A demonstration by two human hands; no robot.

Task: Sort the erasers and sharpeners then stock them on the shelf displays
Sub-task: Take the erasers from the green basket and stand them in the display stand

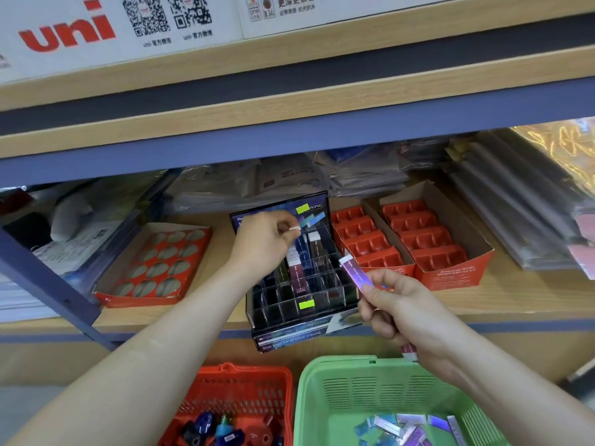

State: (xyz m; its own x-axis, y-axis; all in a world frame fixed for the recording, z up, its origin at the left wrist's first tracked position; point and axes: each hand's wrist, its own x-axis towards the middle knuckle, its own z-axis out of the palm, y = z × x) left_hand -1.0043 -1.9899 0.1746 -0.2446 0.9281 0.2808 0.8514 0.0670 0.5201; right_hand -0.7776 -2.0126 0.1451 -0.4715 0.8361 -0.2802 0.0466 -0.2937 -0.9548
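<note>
Observed: the slim eraser (354, 273) between my right fingers (391, 283) is iridescent purple with a white end. The dark blue eraser (301, 245) pinched by my left fingers (283, 235) goes pale at one end. Display box (289, 336), centre frame: black, with two yellow-green stickers (306, 304). Trays (415, 249) to its right and the oval-holed card (154, 265) to its left: orange-red. Lower frame: red basket (238, 378), green basket (370, 375). Shelf frame (289, 133): blue, boards wood-grain.
</note>
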